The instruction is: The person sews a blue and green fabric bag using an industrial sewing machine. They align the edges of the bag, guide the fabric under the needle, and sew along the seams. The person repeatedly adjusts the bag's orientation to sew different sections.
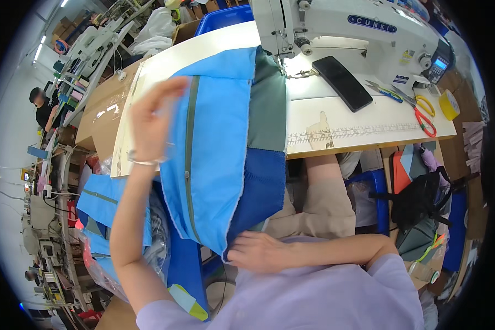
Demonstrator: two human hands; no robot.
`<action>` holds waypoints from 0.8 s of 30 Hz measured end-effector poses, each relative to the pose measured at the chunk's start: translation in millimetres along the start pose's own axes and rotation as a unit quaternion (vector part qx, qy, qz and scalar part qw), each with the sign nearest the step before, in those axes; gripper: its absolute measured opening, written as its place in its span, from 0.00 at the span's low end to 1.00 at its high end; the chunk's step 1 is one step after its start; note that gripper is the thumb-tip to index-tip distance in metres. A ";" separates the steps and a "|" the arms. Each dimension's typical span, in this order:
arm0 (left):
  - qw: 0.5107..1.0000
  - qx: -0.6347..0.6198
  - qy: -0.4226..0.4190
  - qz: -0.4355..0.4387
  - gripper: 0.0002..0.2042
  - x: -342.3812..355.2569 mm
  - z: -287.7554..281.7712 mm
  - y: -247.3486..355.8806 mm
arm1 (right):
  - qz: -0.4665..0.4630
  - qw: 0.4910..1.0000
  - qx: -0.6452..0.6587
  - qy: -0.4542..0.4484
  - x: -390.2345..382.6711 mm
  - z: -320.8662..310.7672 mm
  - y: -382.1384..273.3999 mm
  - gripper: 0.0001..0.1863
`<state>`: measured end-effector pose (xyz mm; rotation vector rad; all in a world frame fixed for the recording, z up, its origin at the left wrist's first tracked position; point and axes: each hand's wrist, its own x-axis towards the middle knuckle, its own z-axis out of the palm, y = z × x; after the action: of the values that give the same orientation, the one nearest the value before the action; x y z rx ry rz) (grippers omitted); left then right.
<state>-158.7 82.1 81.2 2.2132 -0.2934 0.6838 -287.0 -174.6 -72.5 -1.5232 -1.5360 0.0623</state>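
Note:
A light blue fabric piece [217, 137] with a grey zipper strip, joined to dark green and darker blue panels, drapes from the white sewing table [335, 118] down to my lap. My left hand [151, 118] is raised and pinches the fabric's upper left edge. My right hand [258, 252] rests near my lap and grips the fabric's lower corner. The white sewing machine [357, 30] stands at the far side of the table, with the fabric's top edge lying beside its needle area.
A black phone [342, 82] lies on the table under the machine arm. Red-and-yellow-handled scissors [423, 113] and a yellow tape roll [449, 104] sit at the right end. More blue fabric pieces [102, 206] hang at the left. A black bag [421, 201] sits right. Another person [41, 104] works far left.

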 end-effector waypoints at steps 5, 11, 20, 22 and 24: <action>0.952 0.186 -0.156 0.185 0.15 -9.5 86.9 -1.0 | -0.006 0.988 0.099 0.120 -13.2 -12.8 13.7 0.10; 0.938 0.234 -0.198 0.160 0.15 -38.9 93.8 -15.2 | 0.424 0.779 0.316 0.337 -90.8 -47.9 76.7 0.18; 0.923 0.114 -0.290 0.226 0.21 28.2 145.7 14.1 | 0.333 0.868 0.314 0.190 -35.4 -71.9 128.3 0.34; 0.910 0.155 -0.289 0.255 0.22 48.4 157.7 -3.6 | 0.320 0.857 0.383 0.125 -22.1 -69.6 121.6 0.31; 0.902 0.174 -0.291 0.266 0.21 70.0 168.8 -21.9 | 0.357 0.851 0.350 0.160 -21.4 -57.6 98.9 0.27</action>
<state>-27.8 -28.8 14.4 2.6714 -1.1960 0.3378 -181.2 -201.1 -113.2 -1.3146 -0.5062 0.6869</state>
